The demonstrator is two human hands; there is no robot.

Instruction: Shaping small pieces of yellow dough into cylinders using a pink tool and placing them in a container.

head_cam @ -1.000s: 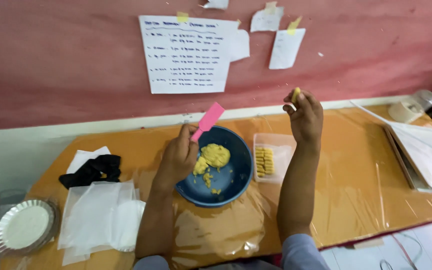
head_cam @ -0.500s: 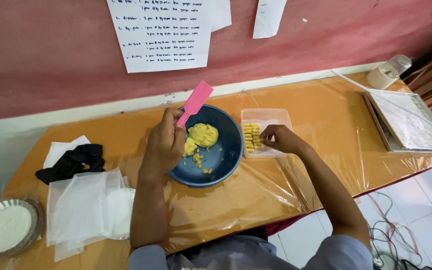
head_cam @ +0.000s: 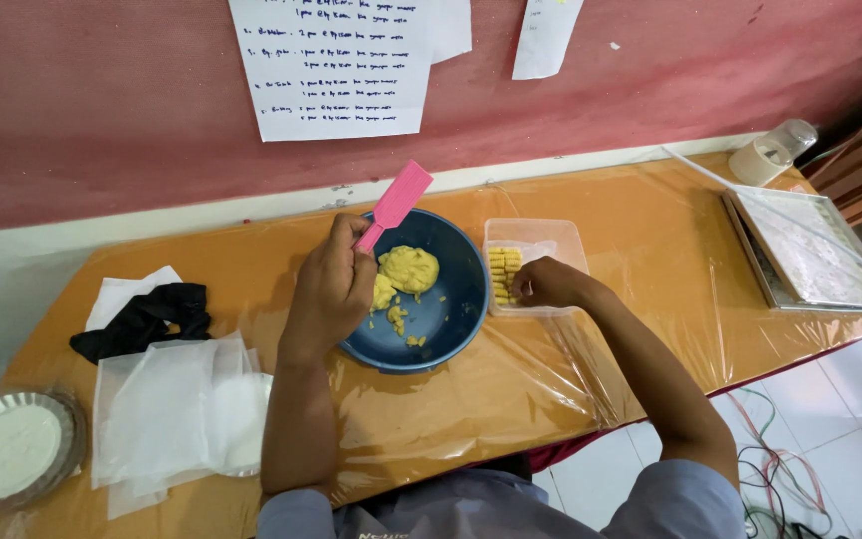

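The left hand (head_cam: 336, 289) is closed around the handle of a pink scraper (head_cam: 394, 205), whose flat blade sticks up and away from the fingers, above the far rim of the blue bowl (head_cam: 451, 319). Just past those fingers, inside the bowl, sits a lump of yellow dough (head_cam: 409, 268) with a few crumbs scattered toward the near side.

The right hand (head_cam: 546, 284) rests at the near edge of a clear plastic tray (head_cam: 551, 240), fingers curled inward (whether they pinch a piece I cannot tell). Right beside the fingertips runs a short row of small yellow dough pieces (head_cam: 502, 274).

As a judgement, the shaping looks early: only one row fills the tray, most of it is bare, and the bulk of the dough remains in the bowl.

The scraper's handle is hidden in the fist, and the right fingertips are turned away from view.
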